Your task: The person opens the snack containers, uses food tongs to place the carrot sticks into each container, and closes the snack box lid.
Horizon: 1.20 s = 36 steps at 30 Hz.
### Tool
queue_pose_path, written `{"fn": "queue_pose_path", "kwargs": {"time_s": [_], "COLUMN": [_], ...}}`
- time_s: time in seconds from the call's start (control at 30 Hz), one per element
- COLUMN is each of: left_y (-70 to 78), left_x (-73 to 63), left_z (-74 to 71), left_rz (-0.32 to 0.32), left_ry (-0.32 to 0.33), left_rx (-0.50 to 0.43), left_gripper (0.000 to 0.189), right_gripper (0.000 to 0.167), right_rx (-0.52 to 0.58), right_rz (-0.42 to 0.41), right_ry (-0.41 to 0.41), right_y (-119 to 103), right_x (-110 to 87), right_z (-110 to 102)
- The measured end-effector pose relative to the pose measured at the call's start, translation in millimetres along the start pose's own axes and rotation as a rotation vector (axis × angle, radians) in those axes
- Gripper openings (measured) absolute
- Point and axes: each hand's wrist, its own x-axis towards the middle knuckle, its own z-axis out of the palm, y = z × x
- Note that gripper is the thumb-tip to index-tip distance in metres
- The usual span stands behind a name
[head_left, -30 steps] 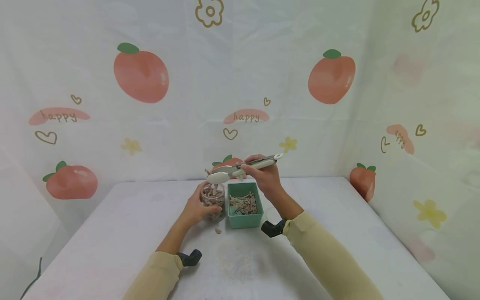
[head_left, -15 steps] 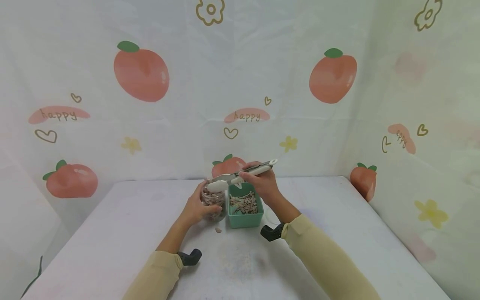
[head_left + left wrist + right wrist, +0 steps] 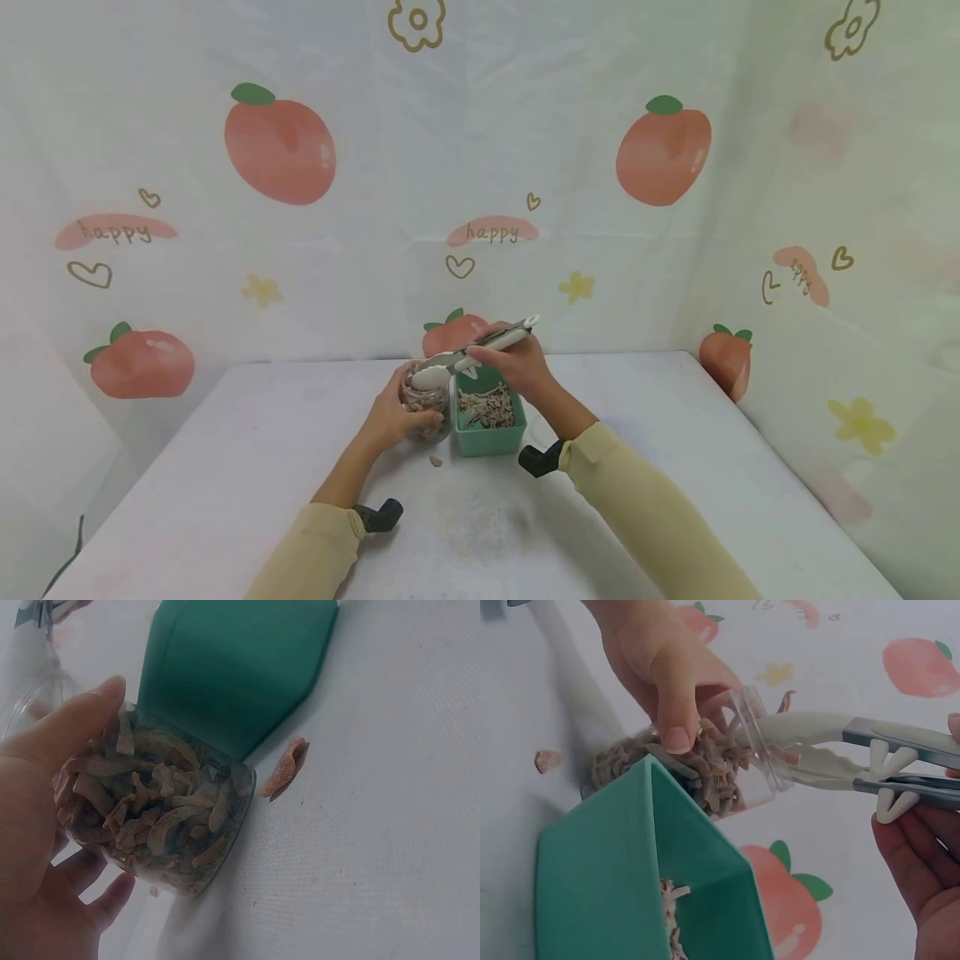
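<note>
My left hand [image 3: 392, 417] grips a clear jar [image 3: 429, 403] around its side, thumb toward the front. Dried brown curled strips [image 3: 165, 802] fill much of the jar. My right hand [image 3: 521, 365] holds a pair of tongs [image 3: 435, 375] with pale scalloped heads and grey-and-white handles. In the right wrist view the tongs' heads [image 3: 802, 729] reach into the jar's open mouth, slightly spread. One thin strip [image 3: 786, 701] pokes out by the rim. What lies between the heads is partly hidden. A green box [image 3: 491, 443] with more strips [image 3: 487, 408] stands right beside the jar.
A single brown piece [image 3: 285, 769] lies on the white table [image 3: 480, 533] in front of the jar. Behind the table hangs a white fruit-print cloth [image 3: 345, 292]. A black wrist mount [image 3: 381, 515] sits on the left forearm, another black mount [image 3: 542, 458] on the right.
The tongs have come down and left, from above the jar into its mouth, the right hand moving with them. The left hand and jar stay about where they were.
</note>
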Motion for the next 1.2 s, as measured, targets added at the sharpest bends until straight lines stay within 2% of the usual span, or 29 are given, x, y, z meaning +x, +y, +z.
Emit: {"fn": "queue_pose_path", "kwargs": {"time_s": [0.2,0.37,0.5,0.67,1.2], "left_y": [0.3,3.3,3.2,2.3,4.5], "left_x": [-0.9,-2.1,-0.8,-1.0,-2.9], "left_z": [-0.3,0.4,0.5,-0.3,0.0], "left_rz": [0.005,0.003,0.003,-0.008,-0.031], "left_ry": [0.005,-0.005,-0.004,-0.006,-0.010], "left_rx": [-0.011,-0.029,-0.038,-0.024,-0.001], "left_gripper": [0.100,0.102,0.102,0.103,0.101], "right_gripper": [0.021,0.024,0.023,0.023,0.025], "right_rx": [0.003,0.051,0.092,0.147,0.115], "right_rz": [0.005,0.035,0.002,-0.018,-0.006], "right_ry": [-0.025,-0.001,0.027,0.053,0.131], "right_y": [3.4,26.2,37.7,39.7,40.3], "right_x": [3.3,7.8,11.4,12.0,2.5], "right_z": [2.0,1.8,-0.1,-8.3,-44.5]}}
